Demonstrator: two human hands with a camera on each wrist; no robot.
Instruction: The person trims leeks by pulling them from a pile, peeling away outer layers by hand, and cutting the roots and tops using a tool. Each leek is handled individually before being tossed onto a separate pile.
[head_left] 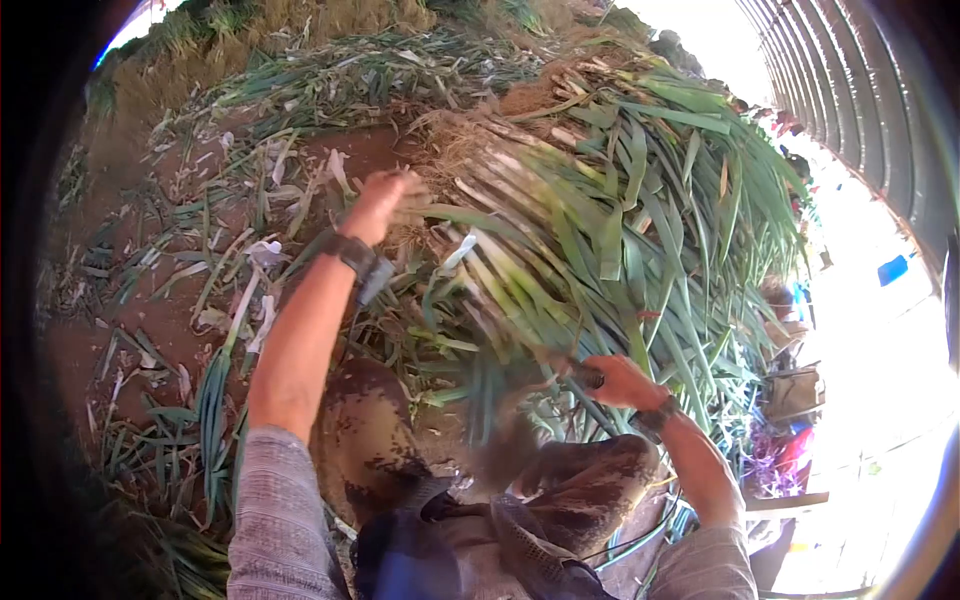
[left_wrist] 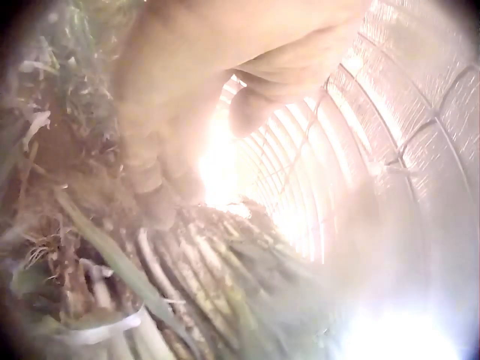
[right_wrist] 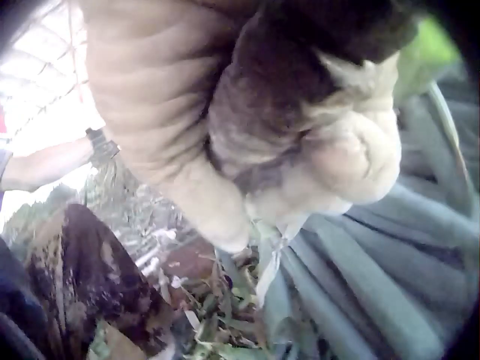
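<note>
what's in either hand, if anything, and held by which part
The right hand grips a tool by its dark handle; its other end is blurred. The left hand appears to hold nothing.

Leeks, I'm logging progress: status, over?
Left hand near leek roots, contact unclear. Right hand gripping dark handle. Leeks heaped; one leaf lying across them.

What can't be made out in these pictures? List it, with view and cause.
Head: far end of the tool in the right hand; motion blur.
Head: finger positions of the left hand; motion blur.
Left wrist: whether that hand touches the stalks; haze and blur.
Right wrist: part of the tool, covered by the right hand.
</note>
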